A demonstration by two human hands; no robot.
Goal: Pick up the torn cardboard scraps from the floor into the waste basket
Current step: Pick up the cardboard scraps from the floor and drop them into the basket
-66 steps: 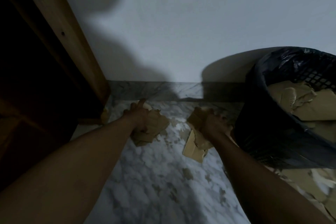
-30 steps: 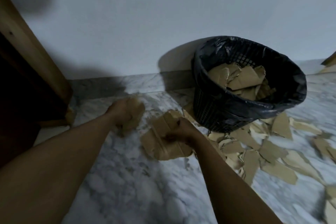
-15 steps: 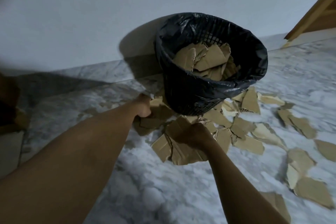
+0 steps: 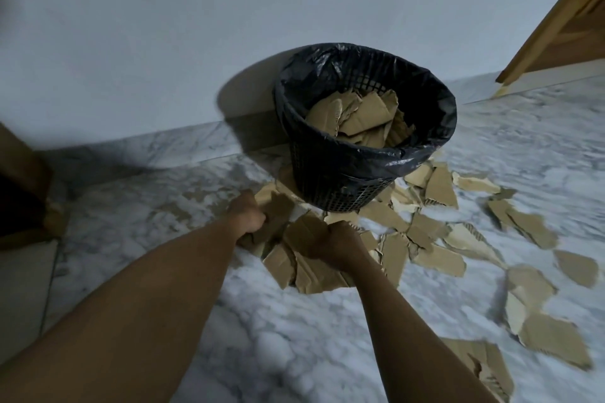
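Left hand (image 4: 247, 217) and right hand (image 4: 337, 247) each gripped a bunch of torn cardboard scraps (image 4: 307, 275) just beside the black-lined waste basket (image 4: 327, 180), near the far edge of the floor (image 4: 278, 337).

The basket (image 4: 330, 180) stands on the floor (image 4: 229, 321) near the wall (image 4: 163, 42), scraps (image 4: 360, 121) in it. More scraps (image 4: 440, 188) lie before and right of it; left hand (image 4: 247, 216) and right hand (image 4: 337, 245) hold some.

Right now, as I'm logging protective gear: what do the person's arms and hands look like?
The left forearm and right forearm are bare as far as the frame shows, no sleeves. The left hand and right hand wear no gloves. No watch, bracelet or ring shows, though dim light could hide a small one.
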